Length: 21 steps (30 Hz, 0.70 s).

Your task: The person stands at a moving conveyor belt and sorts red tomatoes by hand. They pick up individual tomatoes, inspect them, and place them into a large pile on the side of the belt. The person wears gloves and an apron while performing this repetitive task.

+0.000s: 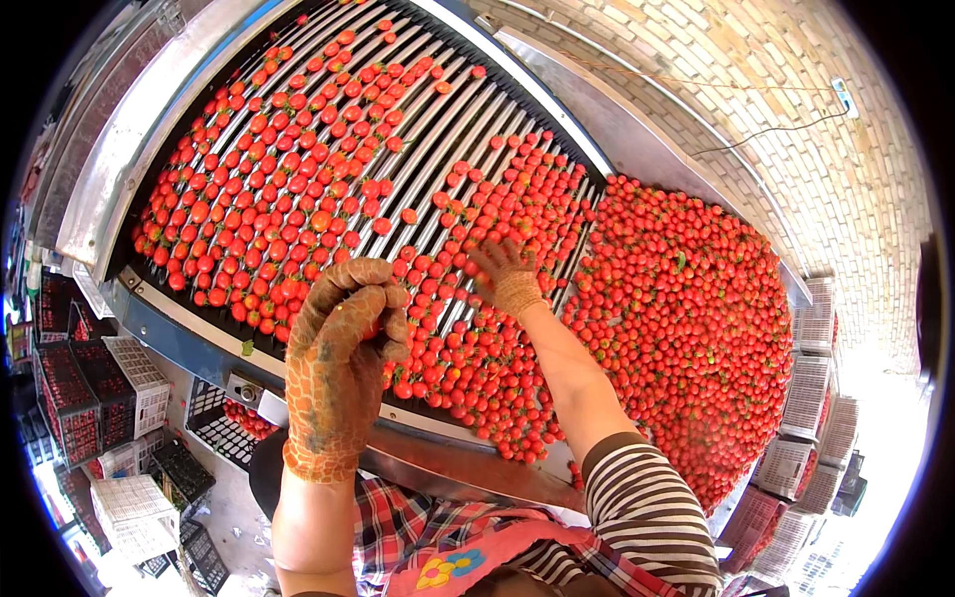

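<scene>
Cherry tomatoes (pixel 298 183) lie scattered over the metal rollers (pixel 425 138) of a sorting conveyor. My left hand (pixel 339 366), in a soiled patterned work glove, is raised above the conveyor's near edge. Its fingers are curled towards the thumb, and a red tomato (pixel 371 328) shows partly between them. Farther out, my right hand (pixel 505 276), in a similar glove, reaches over the rollers with its fingers apart. It is among the denser tomatoes, palm down, and its fingertips seem to touch them. What lies under its palm is hidden.
A large heap of tomatoes (pixel 679 321) fills the feed table at right. Plastic crates (pixel 806 392) line its far side. Several more crates (pixel 138 515) stand on the floor at left, and one black-and-white crate (pixel 216 425) sits under the conveyor frame (pixel 201 336). A brick wall (pixel 791 149) rises behind.
</scene>
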### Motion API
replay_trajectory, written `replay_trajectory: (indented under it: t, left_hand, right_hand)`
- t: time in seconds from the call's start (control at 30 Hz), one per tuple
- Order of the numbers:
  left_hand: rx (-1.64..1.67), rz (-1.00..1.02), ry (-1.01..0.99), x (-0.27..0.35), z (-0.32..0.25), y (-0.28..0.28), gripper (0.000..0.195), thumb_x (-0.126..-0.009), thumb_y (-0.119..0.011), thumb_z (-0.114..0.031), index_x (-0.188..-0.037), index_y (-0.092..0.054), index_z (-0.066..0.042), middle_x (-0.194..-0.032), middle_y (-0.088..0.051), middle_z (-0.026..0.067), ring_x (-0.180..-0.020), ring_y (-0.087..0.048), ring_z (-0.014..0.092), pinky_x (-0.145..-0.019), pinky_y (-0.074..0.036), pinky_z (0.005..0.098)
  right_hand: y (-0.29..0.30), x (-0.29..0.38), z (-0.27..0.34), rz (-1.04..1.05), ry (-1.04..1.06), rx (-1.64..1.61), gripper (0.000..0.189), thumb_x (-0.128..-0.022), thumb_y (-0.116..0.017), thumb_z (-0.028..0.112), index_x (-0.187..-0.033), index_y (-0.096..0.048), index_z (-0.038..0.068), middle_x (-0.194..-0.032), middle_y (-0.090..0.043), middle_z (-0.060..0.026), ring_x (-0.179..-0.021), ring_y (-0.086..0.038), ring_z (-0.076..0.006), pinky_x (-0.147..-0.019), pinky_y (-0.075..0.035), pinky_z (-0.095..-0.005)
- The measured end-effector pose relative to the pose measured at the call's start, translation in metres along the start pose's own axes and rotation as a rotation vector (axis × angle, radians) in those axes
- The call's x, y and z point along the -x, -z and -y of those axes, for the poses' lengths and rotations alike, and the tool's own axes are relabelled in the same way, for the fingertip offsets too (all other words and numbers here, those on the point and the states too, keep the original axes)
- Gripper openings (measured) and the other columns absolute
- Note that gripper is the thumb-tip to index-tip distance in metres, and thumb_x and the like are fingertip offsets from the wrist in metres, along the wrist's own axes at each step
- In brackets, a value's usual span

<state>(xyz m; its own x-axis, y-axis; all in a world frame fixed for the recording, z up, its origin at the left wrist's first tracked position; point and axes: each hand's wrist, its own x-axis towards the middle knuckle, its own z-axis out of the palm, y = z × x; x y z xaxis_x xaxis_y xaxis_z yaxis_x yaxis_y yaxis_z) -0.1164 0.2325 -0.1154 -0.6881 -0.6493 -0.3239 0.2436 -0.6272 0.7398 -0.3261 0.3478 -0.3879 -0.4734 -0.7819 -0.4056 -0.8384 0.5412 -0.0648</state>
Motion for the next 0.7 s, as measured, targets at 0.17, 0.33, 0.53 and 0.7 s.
replay_trajectory:
  t: [0.17,0.33,0.53,0.7]
  left_hand:
    - [-0.02,-0.014,0.031,-0.002,0.004,0.0,0.017,-0.086,-0.053,-0.006,-0.101,-0.058,-0.002,-0.084,-0.061,0.0062,-0.066,-0.055,0.01,-0.055,-0.043,0.0213]
    - [-0.031,-0.005,0.028,-0.002,0.004,-0.001,0.017,-0.086,-0.053,-0.007,-0.101,-0.058,-0.002,-0.085,-0.061,0.0059,-0.067,-0.055,0.01,-0.055,-0.044,0.0209]
    - [-0.048,0.033,0.039,-0.002,0.008,-0.001,0.017,-0.087,-0.052,-0.007,-0.103,-0.057,-0.001,-0.087,-0.059,0.0073,-0.069,-0.055,0.011,-0.055,-0.047,0.021]
    - [-0.035,0.036,0.021,-0.001,0.008,-0.005,0.017,-0.087,-0.053,-0.007,-0.102,-0.058,-0.001,-0.085,-0.06,0.0053,-0.067,-0.056,0.009,-0.055,-0.047,0.0195]
  right_hand:
    - [-0.022,-0.006,-0.039,0.028,-0.471,-0.334,0.062,-0.088,-0.045,0.036,-0.143,-0.021,0.024,-0.149,-0.021,-0.003,-0.135,-0.022,-0.0314,-0.103,-0.026,-0.0573]
    - [-0.076,0.049,-0.065,0.192,-0.313,-0.238,0.062,-0.088,-0.046,0.039,-0.142,-0.024,0.019,-0.146,-0.025,-0.0092,-0.131,-0.03,-0.0344,-0.1,-0.033,-0.0501]
    - [-0.083,0.09,-0.02,0.114,-0.182,-0.278,0.061,-0.086,-0.049,0.043,-0.139,-0.033,0.017,-0.139,-0.036,-0.0153,-0.121,-0.042,-0.0379,-0.093,-0.042,-0.0464]
    - [-0.029,0.092,0.07,-0.225,0.101,-0.469,0.047,-0.082,-0.057,0.036,-0.123,-0.052,0.013,-0.128,-0.048,-0.012,-0.116,-0.048,-0.0331,-0.092,-0.04,-0.046]
